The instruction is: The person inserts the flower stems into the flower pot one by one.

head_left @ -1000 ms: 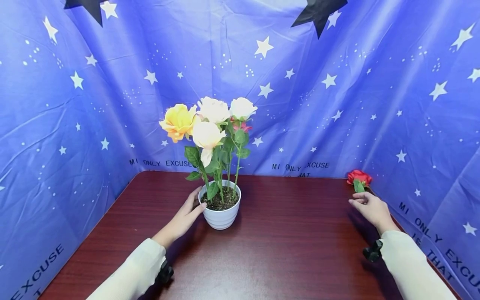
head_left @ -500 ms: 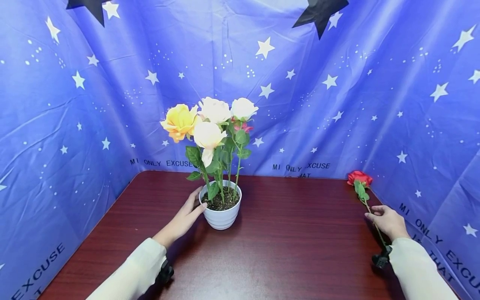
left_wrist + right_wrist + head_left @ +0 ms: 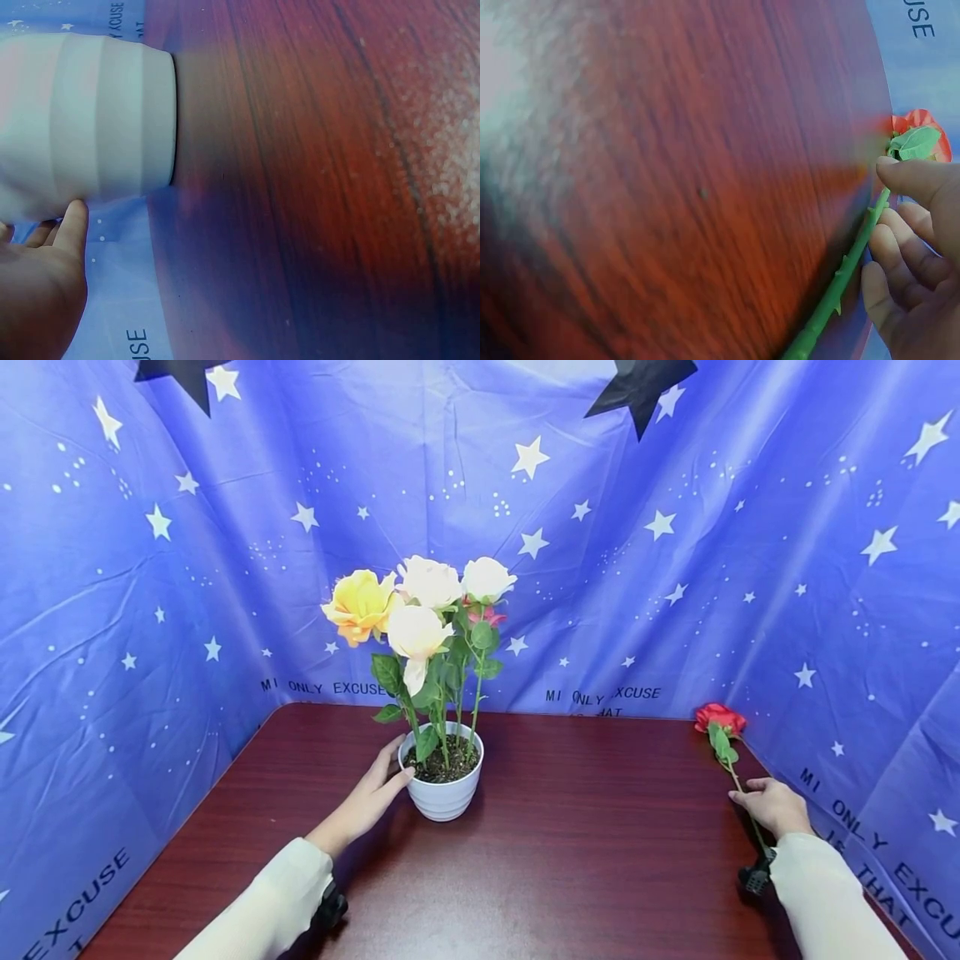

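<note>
Upright on the table is a white flower pot point(image 3: 442, 797) with soil and several roses: yellow point(image 3: 360, 602), white and cream blooms, and a pinkish-red one partly hidden behind. My left hand point(image 3: 369, 793) rests against the pot's left side, thumb by the front rim, other fingers partly hidden beside it. In the left wrist view the thumb point(image 3: 73, 229) touches the pot wall. At the table's right edge lies a red rose point(image 3: 720, 718) with a green, thorny stem point(image 3: 844, 274). My right hand point(image 3: 780, 806) pinches that stem below the leaves, between thumb and fingers.
The dark red-brown wooden table point(image 3: 577, 827) fills the lower view. Blue cloth point(image 3: 585, 560) with stars and lettering hangs close around its back and sides. Black wrist cameras point(image 3: 756, 872) sit under both cuffs.
My right hand has drawn back from near the red bloom down along the stem, then shifted slightly left onto it. The left hand and pot stay put.
</note>
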`<state>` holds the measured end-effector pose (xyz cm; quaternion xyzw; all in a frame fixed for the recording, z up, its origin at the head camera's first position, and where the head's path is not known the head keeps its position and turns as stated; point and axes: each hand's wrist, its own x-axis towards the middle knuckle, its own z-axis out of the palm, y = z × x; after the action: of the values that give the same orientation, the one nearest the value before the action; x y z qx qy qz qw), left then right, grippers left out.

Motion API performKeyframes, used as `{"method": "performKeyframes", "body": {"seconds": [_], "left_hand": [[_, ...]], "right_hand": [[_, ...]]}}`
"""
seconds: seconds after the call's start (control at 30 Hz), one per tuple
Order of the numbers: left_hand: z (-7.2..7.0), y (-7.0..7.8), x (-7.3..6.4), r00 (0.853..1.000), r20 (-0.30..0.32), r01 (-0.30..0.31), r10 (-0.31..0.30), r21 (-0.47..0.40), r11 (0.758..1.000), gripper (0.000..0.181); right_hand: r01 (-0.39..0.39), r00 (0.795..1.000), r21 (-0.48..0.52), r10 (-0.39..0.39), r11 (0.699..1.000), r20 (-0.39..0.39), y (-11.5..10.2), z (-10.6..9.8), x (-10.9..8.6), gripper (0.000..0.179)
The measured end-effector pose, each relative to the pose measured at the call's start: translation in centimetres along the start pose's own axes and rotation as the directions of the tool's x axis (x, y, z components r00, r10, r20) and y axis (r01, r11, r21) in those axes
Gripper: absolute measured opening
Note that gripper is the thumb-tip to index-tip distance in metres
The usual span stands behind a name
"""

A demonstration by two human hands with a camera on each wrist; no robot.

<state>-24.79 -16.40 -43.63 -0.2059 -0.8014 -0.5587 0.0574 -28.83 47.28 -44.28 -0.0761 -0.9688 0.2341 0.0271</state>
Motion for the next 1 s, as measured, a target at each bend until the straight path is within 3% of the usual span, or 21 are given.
{"method": "performKeyframes", "body": {"seconds": [0.2, 0.33, 0.5, 0.63, 1.0], "left_hand": [[0.0, -0.1, 0.0, 1.0, -0.007, -0.004, 0.004, 0.005, 1.0, 0.064], [0.1, -0.1, 0.0, 1.0, -0.003, -0.007, 0.007, 0.003, 1.0, 0.064], [0.1, -0.1, 0.1, 1.0, -0.003, -0.011, 0.011, 0.004, 1.0, 0.064], [0.1, 0.0, 0.0, 1.0, 0.001, -0.018, 0.018, 0.003, 1.0, 0.063], [0.0, 0.1, -0.1, 1.0, -0.002, -0.006, 0.006, 0.014, 1.0, 0.063]], "right_hand": [[-0.061, 0.996, 0.002, 0.061, 0.998, -0.071, 0.1, 1.0, 0.4, 0.052], [-0.047, 0.995, -0.002, 0.047, 0.999, -0.086, 0.2, 1.1, 0.7, 0.042], [0.009, 0.999, 0.068, -0.011, 0.998, 0.03, 0.1, 0.5, 0.6, 0.038], [0.005, 0.993, 0.127, -0.021, 0.992, 0.12, -0.6, 0.1, 0.4, 0.038], [0.042, 0.996, 0.101, -0.05, 0.994, 0.078, -1.8, -0.4, 0.9, 0.038]]}}
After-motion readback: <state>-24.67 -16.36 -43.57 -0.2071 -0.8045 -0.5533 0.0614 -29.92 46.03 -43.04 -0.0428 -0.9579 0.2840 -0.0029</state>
